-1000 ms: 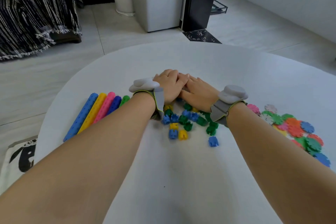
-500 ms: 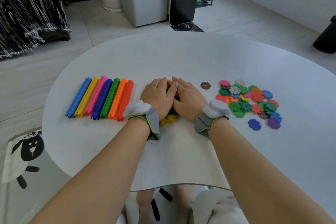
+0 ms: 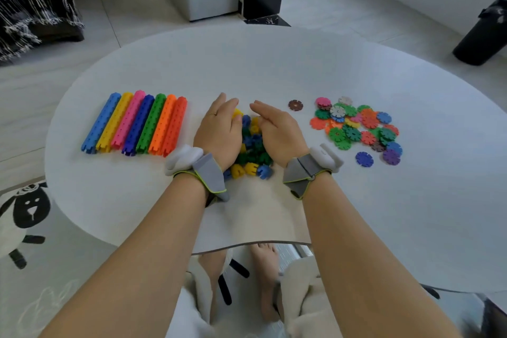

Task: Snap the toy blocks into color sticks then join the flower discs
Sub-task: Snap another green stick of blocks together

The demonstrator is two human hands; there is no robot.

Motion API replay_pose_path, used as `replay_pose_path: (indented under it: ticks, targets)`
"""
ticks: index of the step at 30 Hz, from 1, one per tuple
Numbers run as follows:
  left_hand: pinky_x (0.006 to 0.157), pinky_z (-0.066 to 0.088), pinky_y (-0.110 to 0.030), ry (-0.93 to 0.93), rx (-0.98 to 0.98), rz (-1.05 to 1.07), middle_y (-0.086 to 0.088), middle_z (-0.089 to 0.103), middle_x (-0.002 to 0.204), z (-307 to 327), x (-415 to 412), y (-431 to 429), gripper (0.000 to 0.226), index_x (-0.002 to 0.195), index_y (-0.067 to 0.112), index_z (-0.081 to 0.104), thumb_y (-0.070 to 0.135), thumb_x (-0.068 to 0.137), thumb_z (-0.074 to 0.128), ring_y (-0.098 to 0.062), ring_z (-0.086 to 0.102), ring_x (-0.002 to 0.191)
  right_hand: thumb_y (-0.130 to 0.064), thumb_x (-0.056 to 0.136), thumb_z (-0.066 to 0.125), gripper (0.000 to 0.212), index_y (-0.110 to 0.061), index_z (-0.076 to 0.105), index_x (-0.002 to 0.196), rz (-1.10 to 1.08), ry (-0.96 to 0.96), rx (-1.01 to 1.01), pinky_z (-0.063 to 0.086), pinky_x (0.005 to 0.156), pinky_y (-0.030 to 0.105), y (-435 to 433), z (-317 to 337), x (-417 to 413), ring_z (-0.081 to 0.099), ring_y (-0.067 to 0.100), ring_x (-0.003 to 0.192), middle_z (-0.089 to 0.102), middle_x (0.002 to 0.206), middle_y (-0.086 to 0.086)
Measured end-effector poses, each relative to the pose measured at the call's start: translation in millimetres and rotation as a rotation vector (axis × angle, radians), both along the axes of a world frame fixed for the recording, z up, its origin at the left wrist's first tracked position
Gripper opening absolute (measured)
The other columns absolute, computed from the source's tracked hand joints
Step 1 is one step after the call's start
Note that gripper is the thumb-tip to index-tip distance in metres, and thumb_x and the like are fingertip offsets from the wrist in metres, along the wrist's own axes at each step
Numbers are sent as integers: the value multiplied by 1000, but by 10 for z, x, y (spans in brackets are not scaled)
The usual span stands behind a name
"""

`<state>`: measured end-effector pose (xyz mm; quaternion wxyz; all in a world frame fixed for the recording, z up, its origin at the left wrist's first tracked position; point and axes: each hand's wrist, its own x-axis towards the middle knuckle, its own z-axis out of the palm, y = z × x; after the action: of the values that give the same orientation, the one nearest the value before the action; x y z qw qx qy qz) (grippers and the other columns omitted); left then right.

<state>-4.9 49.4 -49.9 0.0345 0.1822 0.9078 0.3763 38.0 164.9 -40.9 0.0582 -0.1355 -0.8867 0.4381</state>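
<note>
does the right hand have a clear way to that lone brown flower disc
Probably yes. The right hand is open and holds nothing, and the brown disc lies alone on the table just right of its fingers, apart from the disc pile. Nothing stands between them.

We take this for a home, most likely a living room. We see a white bench (image 3: 274,63) on a pale tiled floor (image 3: 356,8), a rug (image 3: 24,211) with a cartoon sheep, a striped fringed throw (image 3: 33,3) at the far left, a black bin (image 3: 482,35) by the wall, and bare feet (image 3: 267,269) below the bench edge. Toy sticks (image 3: 137,123) and discs (image 3: 354,126) lie on the bench.
</note>
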Motion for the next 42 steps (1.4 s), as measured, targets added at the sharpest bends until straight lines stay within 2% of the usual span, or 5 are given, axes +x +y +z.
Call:
replay_pose_path:
  ticks: [9,16,31,37,42]
  targets:
    - [107,27,-29,27,-82,-124,4,41,141,191,-25,-220,24,109,28,66,20,88,59,-17,35,131,-5,93,46,40,-22,59,126,60,-36,196,32,103,20,253,119,260,46,12,126,52,136,-4]
    - [101,28,-26,123,-163,-262,5,46,136,290,141,-177,13,94,23,65,24,81,67,-17,40,127,-28,84,66,20,-27,62,104,53,-56,277,33,64,12,349,166,407,48,0,73,55,96,-9]
    - [112,18,-30,133,-375,-307,3,33,147,209,152,-12,43,127,26,56,33,84,60,-20,26,136,-11,86,54,27,-25,66,106,82,-91,226,51,74,27,160,172,387,65,15,76,65,94,-4]
    - [106,20,-30,166,-327,-237,5,36,144,261,115,-109,34,115,29,62,38,82,63,-18,28,134,5,82,44,40,-21,69,98,-2,-102,16,47,57,4,189,229,409,68,2,62,70,88,3]
    - [105,19,-30,155,-355,-274,8,35,144,293,107,-138,28,111,34,63,39,84,61,-17,25,134,3,82,46,36,-24,66,94,-40,-69,7,49,65,7,180,268,391,69,5,74,68,93,4]
